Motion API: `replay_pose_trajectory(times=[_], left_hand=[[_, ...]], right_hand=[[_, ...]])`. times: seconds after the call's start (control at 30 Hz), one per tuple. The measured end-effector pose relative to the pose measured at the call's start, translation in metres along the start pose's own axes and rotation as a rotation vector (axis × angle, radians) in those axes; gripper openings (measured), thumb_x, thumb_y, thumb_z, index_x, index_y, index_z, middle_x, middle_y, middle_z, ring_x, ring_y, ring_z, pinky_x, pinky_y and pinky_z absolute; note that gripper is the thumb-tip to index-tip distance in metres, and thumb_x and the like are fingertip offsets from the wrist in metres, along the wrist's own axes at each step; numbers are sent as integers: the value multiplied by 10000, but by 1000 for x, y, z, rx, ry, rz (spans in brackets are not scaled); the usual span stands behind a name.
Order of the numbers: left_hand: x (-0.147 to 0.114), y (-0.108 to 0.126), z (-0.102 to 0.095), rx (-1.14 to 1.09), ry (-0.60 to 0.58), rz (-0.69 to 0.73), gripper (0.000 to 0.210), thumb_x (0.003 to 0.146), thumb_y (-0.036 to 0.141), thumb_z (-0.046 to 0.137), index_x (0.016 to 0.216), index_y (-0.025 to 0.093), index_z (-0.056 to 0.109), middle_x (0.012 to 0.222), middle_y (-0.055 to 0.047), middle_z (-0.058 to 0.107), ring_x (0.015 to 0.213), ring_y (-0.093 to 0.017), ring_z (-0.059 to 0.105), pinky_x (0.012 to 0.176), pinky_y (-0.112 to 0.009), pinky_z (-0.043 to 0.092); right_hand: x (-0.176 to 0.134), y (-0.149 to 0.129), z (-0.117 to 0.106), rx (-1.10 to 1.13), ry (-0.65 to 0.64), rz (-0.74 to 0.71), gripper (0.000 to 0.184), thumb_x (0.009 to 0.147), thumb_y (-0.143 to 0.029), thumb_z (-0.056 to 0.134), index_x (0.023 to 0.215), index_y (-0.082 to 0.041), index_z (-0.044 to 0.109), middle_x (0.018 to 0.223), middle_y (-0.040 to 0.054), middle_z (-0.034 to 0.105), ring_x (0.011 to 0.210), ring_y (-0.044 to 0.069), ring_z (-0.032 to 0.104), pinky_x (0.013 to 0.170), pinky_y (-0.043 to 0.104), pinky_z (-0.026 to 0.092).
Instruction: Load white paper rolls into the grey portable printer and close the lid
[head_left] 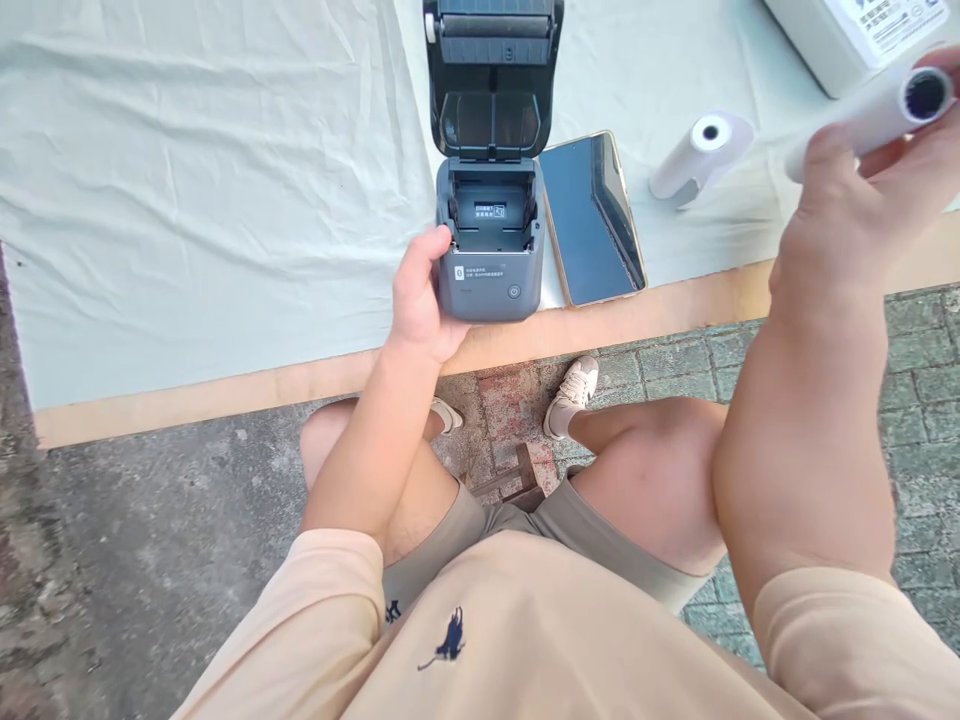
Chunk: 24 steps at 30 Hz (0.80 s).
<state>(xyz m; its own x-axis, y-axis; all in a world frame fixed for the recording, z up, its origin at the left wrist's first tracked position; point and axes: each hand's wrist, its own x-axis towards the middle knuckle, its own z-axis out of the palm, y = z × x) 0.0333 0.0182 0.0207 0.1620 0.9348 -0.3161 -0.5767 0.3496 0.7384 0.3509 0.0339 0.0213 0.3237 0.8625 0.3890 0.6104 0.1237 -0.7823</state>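
Note:
A small dark label printer stands near the table's front edge with its lid raised and its paper bay bare. My left hand grips the printer's left side, the thumb up at the bay's corner and the fingers hidden beneath or behind it. At the far right my right hand is closed around a white paper roll, whose dark hollow core faces right. A second white paper roll with a loose end rests on the cloth between that hand and the printer.
A smartphone with a dark screen lies just right of the printer. At the top right sits a white box with a printed label. Pale wrinkled cloth covers the table, leaving a wooden front edge bare above my knees.

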Motion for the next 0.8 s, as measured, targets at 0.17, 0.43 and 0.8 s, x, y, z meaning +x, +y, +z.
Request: replay_pose_trajectory(times=[0.17,0.43,0.8], left_hand=[[1,-1,-1,15,-23,28,308,931,464,507,879,236,707,913,-48,793,1038,-246,767,970,-354,623],[-1,2,-2,52,-37,21,262,900,434,550,924,236,721,971,-41,813,979,-233,768,800,-323,646],[0,-1,-6,24,-19,14,228,866,422,611,926,219,697,924,-27,802,1184,-276,751,950,-379,651]], right_hand=[[-6,6,3,-63,90,-7,548,602,-32,522,1071,-312,566,1112,62,648,924,234,609,934,420,457],[-12,-40,26,-433,136,-107,448,712,-228,773,1116,-260,582,1177,140,654,1361,410,464,1136,623,248],[-9,-91,60,510,35,-9,364,780,-543,559,1057,-319,483,1187,79,638,1092,283,665,854,464,542]])
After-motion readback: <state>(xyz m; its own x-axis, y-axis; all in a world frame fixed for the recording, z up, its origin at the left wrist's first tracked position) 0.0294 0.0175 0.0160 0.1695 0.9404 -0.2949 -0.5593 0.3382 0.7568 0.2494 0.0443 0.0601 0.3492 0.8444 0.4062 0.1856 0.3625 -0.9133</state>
